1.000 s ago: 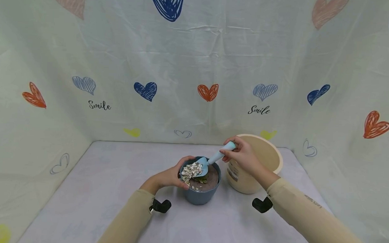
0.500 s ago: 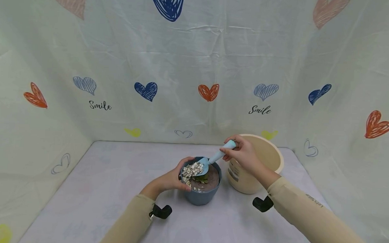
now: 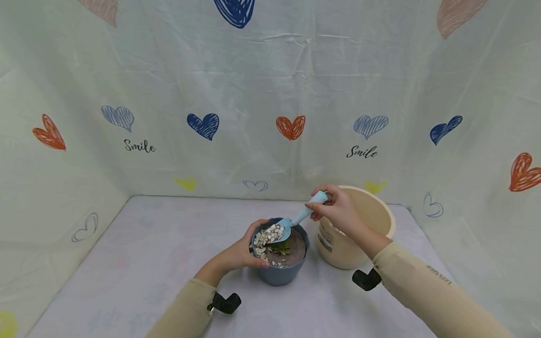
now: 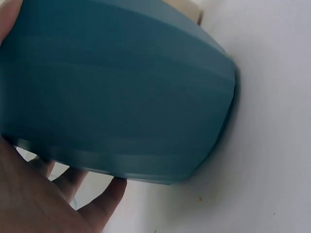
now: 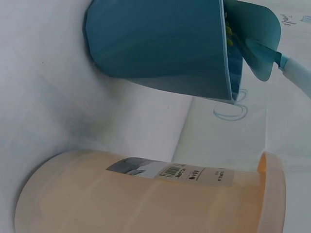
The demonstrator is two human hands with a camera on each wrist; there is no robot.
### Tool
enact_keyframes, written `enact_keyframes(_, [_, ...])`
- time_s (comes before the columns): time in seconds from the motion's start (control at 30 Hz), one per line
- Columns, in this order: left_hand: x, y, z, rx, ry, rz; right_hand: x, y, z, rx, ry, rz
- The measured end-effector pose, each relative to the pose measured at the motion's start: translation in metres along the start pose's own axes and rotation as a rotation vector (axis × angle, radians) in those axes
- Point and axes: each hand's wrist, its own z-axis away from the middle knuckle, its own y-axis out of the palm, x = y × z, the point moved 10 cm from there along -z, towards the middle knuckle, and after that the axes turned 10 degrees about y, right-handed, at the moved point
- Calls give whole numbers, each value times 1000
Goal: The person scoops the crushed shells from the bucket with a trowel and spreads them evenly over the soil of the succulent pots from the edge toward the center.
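Currently we'd call it spreading whitish stone chips (image 3: 268, 235) over brown soil (image 3: 296, 250). Our right grip (image 3: 337, 211) pinches the light-blue plastic scoop (image 3: 301, 217), blade at the mouth of the round blue-grey plastic pot (image 3: 279, 275); our left grip (image 3: 238, 255) is clamped on that pot, which rests on the white tabletop (image 3: 169, 245). Next probably calls for easing chips around the green plant (image 3: 283, 248).

Blue pot (image 5: 158, 46) stands on white table (image 5: 43, 92). At its rim (image 5: 226, 58) is blue scoop (image 5: 261, 36), partly hidden by pot; pale handle (image 5: 297, 76) leaves view at edge. Some yellow-green leaf (image 5: 229, 33) shows beside scoop. Cream bucket (image 5: 141, 206) stands near pot, not touching, printed label (image 5: 194, 174) with barcode on side. Behind: pale sheet (image 5: 209, 141), thin line drawing.
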Motion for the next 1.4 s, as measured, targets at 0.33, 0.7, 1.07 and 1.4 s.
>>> enact_keyframes(0.33, [28,-4,-1,-111,-12,-10,19,6,5,20,14,-8])
enact_keyframes(0.7, [23,-3,8,-211,-31,-55,7,5,-6,11,-5,14])
enact_keyframes(1.07, [25,-3,14,-288,-39,-130,10,4,-6,-11,-24,1])
enact_keyframes(1.4, [22,0,17,-328,-31,-91,12,3,-6,-26,-24,5])
